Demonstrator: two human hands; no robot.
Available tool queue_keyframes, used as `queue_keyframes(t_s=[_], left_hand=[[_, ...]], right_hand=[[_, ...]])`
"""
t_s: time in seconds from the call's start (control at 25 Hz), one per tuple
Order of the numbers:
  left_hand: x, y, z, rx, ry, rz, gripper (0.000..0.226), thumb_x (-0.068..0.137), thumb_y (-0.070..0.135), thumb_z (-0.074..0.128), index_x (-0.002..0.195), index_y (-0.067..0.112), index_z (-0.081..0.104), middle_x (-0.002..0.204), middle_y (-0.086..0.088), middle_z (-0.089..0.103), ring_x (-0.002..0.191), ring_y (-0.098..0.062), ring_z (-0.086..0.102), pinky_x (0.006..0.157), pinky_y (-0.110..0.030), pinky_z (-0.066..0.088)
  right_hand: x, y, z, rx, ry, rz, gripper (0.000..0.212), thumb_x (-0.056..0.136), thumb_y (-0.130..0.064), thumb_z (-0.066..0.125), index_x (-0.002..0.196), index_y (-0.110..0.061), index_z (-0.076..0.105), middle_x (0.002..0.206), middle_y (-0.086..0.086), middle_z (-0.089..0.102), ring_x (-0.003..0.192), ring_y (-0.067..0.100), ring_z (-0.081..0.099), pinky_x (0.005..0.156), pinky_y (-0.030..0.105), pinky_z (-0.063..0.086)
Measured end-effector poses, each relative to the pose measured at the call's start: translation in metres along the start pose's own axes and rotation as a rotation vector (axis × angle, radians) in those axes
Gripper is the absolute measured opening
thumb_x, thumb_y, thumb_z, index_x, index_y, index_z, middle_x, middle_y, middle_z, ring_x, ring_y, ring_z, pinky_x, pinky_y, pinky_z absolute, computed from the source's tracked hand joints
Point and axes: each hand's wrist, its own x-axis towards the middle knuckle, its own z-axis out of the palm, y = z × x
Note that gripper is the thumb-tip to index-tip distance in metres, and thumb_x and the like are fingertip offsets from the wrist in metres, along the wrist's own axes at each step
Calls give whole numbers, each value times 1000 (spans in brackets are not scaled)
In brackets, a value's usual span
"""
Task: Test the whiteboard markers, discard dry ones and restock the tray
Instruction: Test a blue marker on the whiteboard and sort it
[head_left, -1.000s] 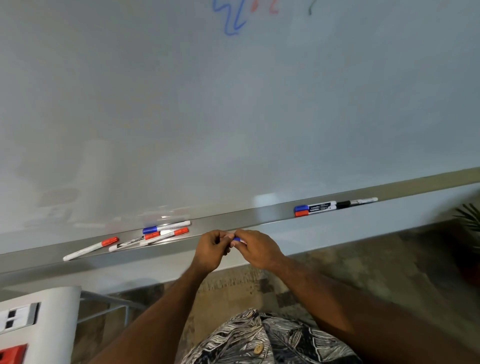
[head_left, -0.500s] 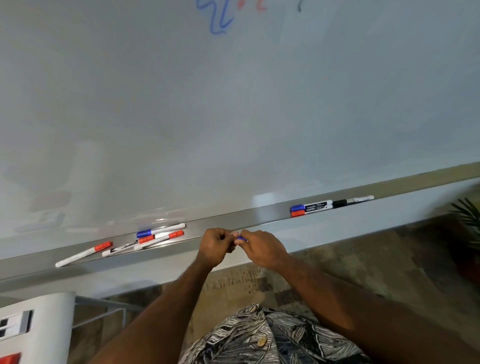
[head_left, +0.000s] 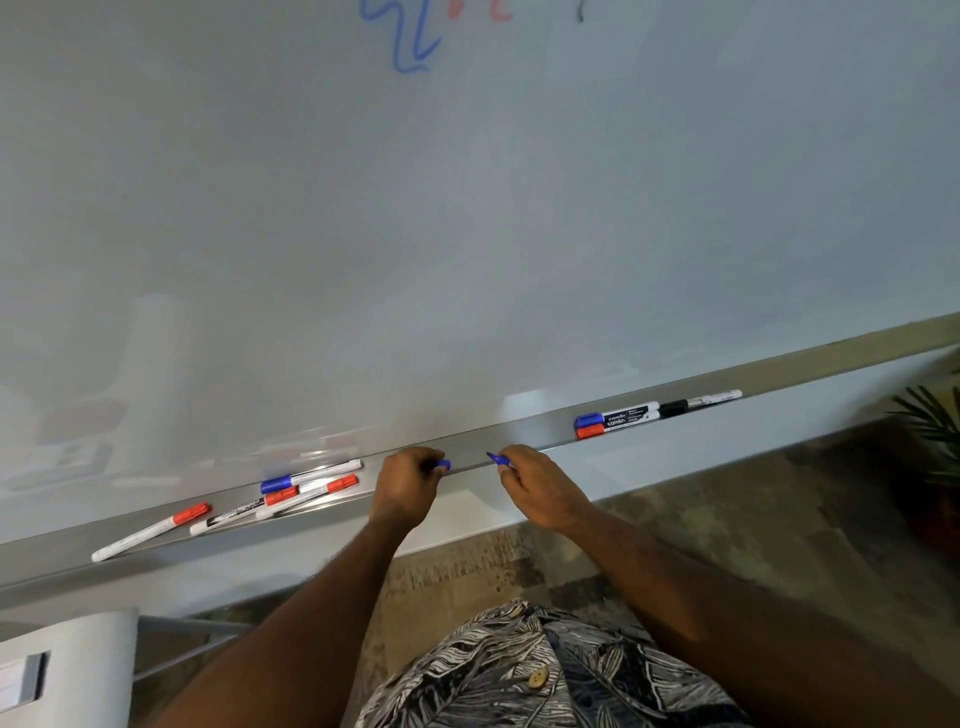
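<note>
**A:** What is held at the fingertips?

**B:** A blue cap (head_left: 443, 464) is pinched in the curled fingers of the left hand (head_left: 410, 483). A blue marker (head_left: 500, 459) is clamped in the curled fingers of the right hand (head_left: 540, 491), and only its tip end is seen. Both are found just below the centre of the frame, slightly apart, in front of the tray (head_left: 779, 374).

**A:** How is the marker expected to handle?

**B:** It is judged light, stiff and smooth, so it is likely to slip or roll. A hold on the barrel just behind the tip is advised, and the nib should be pressed only gently.

**A:** And further out?

**B:** Capped markers are laid on the tray: one cluster (head_left: 306, 480) at lower left, another group (head_left: 618, 418) right of centre. The upper frame is filled by the whiteboard (head_left: 467, 208), and a blue scribble (head_left: 400, 41) is seen at the top.
</note>
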Motion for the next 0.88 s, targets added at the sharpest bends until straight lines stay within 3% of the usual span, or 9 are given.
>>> queue_keyframes(t_s=[0.2, 0.36, 0.52, 0.72, 0.88], left_hand=[[9, -4, 7, 114, -46, 54, 18, 90, 10, 66, 107, 12, 74, 107, -5, 70, 93, -17, 62, 87, -28, 51], [11, -6, 10, 185, -46, 114, 17, 92, 15, 65, 106, 15, 75, 103, -3, 67, 88, -12, 54, 80, -21, 43], [11, -7, 11, 193, -50, 138, 18, 93, 16, 63, 108, 14, 73, 104, -2, 67, 94, -16, 58, 81, -22, 42], [2, 1, 0, 121, 81, 141, 26, 97, 8, 54, 120, 7, 67, 116, -9, 67, 105, -23, 61, 94, -30, 47], [-3, 22, -24, 124, 190, 261, 24, 98, 15, 55, 118, 10, 68, 112, -7, 69, 101, -22, 63, 87, -27, 49]], right_hand=[[-1, 6, -4, -3, 15, 0, 37, 104, -29, 45, 134, -9, 51, 131, 9, 59, 115, 21, 59, 100, 26, 43], [-2, 11, -4, -17, 15, 23, 38, 103, -30, 46, 135, -11, 50, 133, 9, 58, 117, 21, 58, 102, 27, 43], [-4, 14, -1, -15, 11, 43, 40, 103, -32, 47, 137, -12, 49, 136, 7, 56, 121, 22, 56, 105, 29, 43], [-3, 12, -4, 69, 100, 37, 36, 102, -28, 49, 133, -10, 53, 130, 8, 60, 116, 22, 59, 101, 27, 45], [4, -16, -13, 201, 204, -93, 32, 101, -22, 52, 130, -9, 56, 124, 10, 62, 113, 23, 61, 97, 27, 49]])
